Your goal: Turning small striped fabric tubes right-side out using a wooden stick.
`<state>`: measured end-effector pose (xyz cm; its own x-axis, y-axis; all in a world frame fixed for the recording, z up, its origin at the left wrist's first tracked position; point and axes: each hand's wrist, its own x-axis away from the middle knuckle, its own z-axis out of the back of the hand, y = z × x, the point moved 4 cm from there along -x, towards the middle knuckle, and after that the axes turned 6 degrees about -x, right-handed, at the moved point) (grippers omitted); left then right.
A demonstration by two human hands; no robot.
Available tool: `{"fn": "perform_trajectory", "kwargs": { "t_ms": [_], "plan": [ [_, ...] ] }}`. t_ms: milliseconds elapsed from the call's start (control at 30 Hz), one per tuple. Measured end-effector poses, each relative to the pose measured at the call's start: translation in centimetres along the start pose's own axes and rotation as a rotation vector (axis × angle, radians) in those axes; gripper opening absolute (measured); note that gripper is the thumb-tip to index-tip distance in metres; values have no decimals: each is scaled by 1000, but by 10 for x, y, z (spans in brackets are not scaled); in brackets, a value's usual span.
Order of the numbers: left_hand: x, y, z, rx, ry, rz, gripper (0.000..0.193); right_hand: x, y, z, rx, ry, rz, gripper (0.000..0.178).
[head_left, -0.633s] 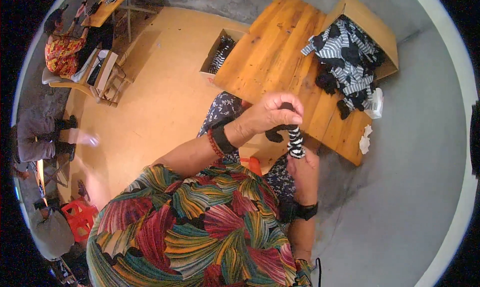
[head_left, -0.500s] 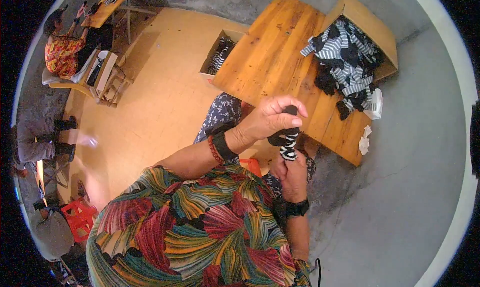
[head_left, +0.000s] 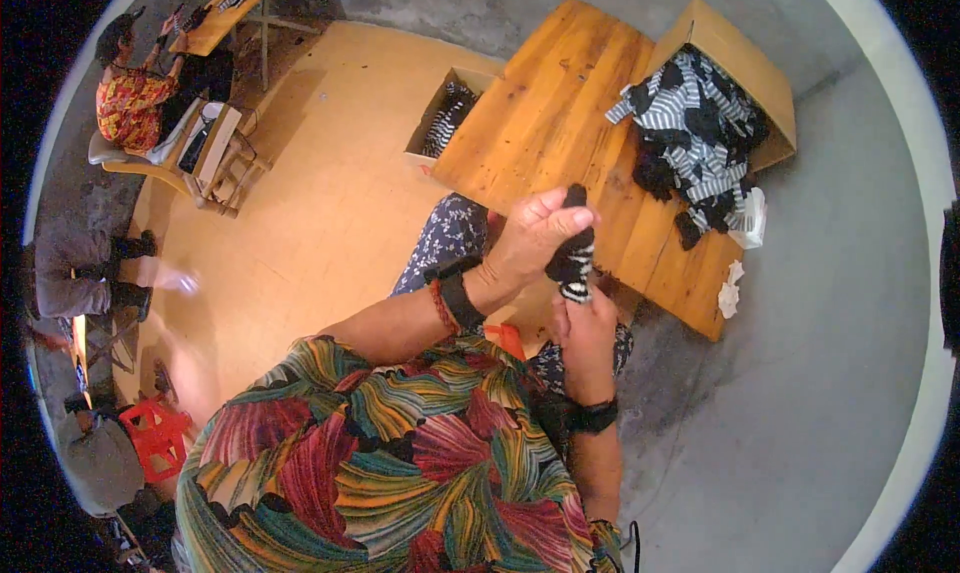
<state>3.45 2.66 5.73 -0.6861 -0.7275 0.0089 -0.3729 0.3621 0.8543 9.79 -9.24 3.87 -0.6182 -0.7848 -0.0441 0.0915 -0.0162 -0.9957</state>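
Over the near edge of the wooden table I hold a small black knitted piece with white stripes point(head_left: 572, 264), shaped like a sock or a glove. My left hand point(head_left: 532, 238) is closed around its black upper part, with the thumb across the front and a rounded black end sticking up above the fingers. Below, my right hand point(head_left: 589, 335) is closed at the striped lower end. The right fingertips are partly hidden, so the exact grip there is unclear.
On the wooden table point(head_left: 530, 113), a tipped cardboard box point(head_left: 775, 88) spills striped and black knitted pieces point(head_left: 700, 123). White crumpled paper point(head_left: 731, 290) lies near the right edge. A smaller box point(head_left: 420, 143) with striped pieces stands beyond the table's left side. Another person point(head_left: 135, 103) works far left.
The knitted piece has turned more upright, and its black part now shows longer above the stripes. My left fingers have closed in around it; the right hand stays at its lower end.
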Motion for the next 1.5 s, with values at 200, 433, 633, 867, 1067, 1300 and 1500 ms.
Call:
{"fn": "perform_trajectory", "kwargs": {
  "t_ms": [200, 433, 633, 867, 1067, 1300, 1500],
  "plan": [
    [2, 13, -2, -19, -83, 59, 18, 0, -3, -1, -477, -257, -543, 15],
    [-2, 15, 0, -8, -70, -54, 15, -5, -2, 25, -34, -194, -127, 21],
    [5, 11, -14, 117, -214, 120, 17, 3, 4, 17, -388, -176, -439, 20],
    [6, 14, -14, -68, -232, 111, 22, 16, -8, -13, -845, -328, -682, 23],
    [-3, 45, -4, -359, -315, 120, 24, 8, 15, 19, -495, -207, -565, 15],
    [-14, 33, 4, -270, -242, 46, 19, 4, 10, 24, -329, -237, -495, 17],
    [-19, 5, 8, -139, -96, 54, 14, -6, -2, 32, 409, -113, 76, 24]
  ]
}}
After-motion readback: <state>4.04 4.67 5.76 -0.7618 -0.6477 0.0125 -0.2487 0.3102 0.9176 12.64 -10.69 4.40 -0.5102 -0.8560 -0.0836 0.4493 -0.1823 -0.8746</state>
